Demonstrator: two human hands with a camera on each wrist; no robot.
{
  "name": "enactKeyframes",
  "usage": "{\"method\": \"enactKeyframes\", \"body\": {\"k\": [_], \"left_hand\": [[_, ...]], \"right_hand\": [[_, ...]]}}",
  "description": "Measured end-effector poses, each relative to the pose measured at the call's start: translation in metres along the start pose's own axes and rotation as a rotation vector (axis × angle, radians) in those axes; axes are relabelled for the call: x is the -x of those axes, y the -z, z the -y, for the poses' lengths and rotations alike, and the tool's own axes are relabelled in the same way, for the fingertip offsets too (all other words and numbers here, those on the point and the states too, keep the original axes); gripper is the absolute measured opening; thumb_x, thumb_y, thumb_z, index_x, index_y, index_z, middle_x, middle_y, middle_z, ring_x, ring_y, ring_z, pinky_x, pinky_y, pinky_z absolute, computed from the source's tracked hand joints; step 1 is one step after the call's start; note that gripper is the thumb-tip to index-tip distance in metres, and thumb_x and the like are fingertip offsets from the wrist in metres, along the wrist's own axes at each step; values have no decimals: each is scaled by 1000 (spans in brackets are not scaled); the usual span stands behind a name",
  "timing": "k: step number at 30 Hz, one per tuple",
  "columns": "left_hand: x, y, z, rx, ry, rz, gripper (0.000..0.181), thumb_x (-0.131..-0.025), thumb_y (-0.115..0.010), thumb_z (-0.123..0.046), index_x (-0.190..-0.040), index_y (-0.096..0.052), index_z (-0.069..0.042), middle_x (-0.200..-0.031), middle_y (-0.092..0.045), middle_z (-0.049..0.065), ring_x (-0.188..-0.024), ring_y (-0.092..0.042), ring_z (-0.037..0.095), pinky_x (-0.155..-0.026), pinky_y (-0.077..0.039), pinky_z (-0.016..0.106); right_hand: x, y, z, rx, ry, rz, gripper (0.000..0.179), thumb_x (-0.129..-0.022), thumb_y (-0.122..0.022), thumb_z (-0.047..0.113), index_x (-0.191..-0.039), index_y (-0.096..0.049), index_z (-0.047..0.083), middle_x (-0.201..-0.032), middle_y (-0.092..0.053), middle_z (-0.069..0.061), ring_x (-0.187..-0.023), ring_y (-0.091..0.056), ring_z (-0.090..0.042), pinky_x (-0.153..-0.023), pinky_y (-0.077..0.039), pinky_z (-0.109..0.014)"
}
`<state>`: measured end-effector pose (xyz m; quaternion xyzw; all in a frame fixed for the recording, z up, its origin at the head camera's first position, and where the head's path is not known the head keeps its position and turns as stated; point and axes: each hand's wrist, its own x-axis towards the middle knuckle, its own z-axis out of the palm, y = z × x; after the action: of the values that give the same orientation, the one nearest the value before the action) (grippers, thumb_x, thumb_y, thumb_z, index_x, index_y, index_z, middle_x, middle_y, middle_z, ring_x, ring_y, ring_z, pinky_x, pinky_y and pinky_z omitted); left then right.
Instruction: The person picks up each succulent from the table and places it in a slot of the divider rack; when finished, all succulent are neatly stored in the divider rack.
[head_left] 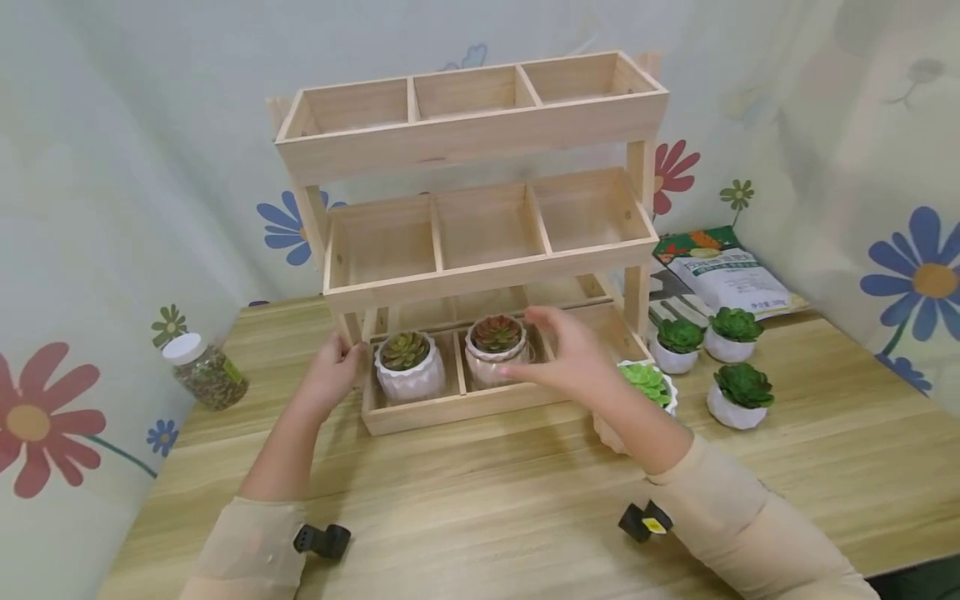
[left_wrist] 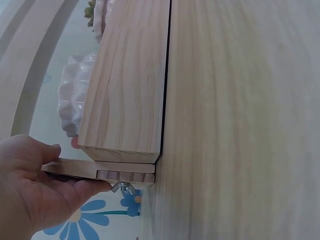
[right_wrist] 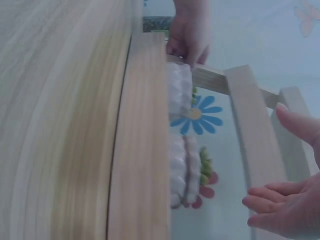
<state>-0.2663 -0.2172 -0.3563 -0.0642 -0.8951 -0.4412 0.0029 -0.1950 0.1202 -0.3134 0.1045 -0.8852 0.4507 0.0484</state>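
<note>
A three-tier wooden planter shelf (head_left: 472, 133) stands on the table, each tier split into compartments. My left hand (head_left: 330, 375) pinches the edge of its lower left side board (left_wrist: 70, 167), thumb above and fingers beneath. In the bottom tier, a white pot with a green succulent (head_left: 411, 379) sits in the left compartment. A white pot with a reddish succulent (head_left: 487, 367) occupies the middle one. Beside that pot, my right hand (head_left: 566, 358) has thumb and fingers spread; in the right wrist view, this hand (right_wrist: 292, 202) is apart from the pots. The upper two tiers hold nothing.
A white pot with a bright green succulent (head_left: 648, 383) stands partly behind my right forearm. Farther right are several small potted succulents (head_left: 738, 400) and a printed bag (head_left: 731, 271). A white-lidded jar (head_left: 206, 372) stands at the left. Flower-patterned curtains surround the table (head_left: 465, 508).
</note>
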Motion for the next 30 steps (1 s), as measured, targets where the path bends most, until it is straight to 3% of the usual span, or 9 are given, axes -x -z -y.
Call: {"method": "enactKeyframes", "body": {"k": [5, 9, 16, 19, 24, 30], "left_hand": [[3, 3, 0, 20, -4, -2, 39, -102, -36, -20, -122, -34, 13, -119, -45, 32, -108, -46, 39, -85, -43, 47], [3, 4, -2, 26, 2, 8, 42, -102, -36, -20, -125, -32, 14, -122, -43, 34, -114, -44, 41, -90, -41, 51], [2, -1, -1, -5, 29, 3, 31, -102, -38, -21, -105, -38, 9, -109, -46, 27, -94, -47, 34, -71, -44, 38], [1, -2, 1, 0, 18, 3, 31, -102, -38, -20, -108, -38, 10, -110, -47, 28, -96, -48, 35, -73, -45, 39], [0, -2, 3, 39, 5, 12, 40, -101, -37, -19, -125, -32, 14, -121, -44, 35, -113, -46, 43, -90, -42, 51], [-1, -1, 2, 27, -2, 6, 40, -102, -36, -18, -124, -32, 14, -121, -45, 35, -112, -47, 43, -89, -43, 51]], "right_hand": [[22, 31, -1, -47, 63, -10, 87, -66, -84, 44, -136, -44, 12, -137, -47, -3, -128, -39, -23, -104, -30, -45], [36, 51, -13, -51, 63, -25, 88, -66, -83, 44, -138, -43, 12, -139, -45, -5, -130, -36, -26, -105, -29, -47], [56, 80, -47, -13, 29, -13, 84, -72, -80, 40, -138, -39, 7, -139, -44, -12, -131, -32, -35, -102, -27, -56], [62, 86, -62, 24, 10, 7, 85, -72, -80, 40, -138, -39, 6, -139, -43, -14, -130, -32, -38, -101, -28, -57], [68, 88, -79, 102, 42, 19, 90, -68, -84, 39, -137, -39, 2, -138, -43, -19, -125, -37, -41, -100, -30, -56], [71, 86, -91, 85, 63, 46, 96, -63, -88, 32, -134, -36, -6, -133, -44, -25, -120, -41, -43, -98, -32, -57]]}}
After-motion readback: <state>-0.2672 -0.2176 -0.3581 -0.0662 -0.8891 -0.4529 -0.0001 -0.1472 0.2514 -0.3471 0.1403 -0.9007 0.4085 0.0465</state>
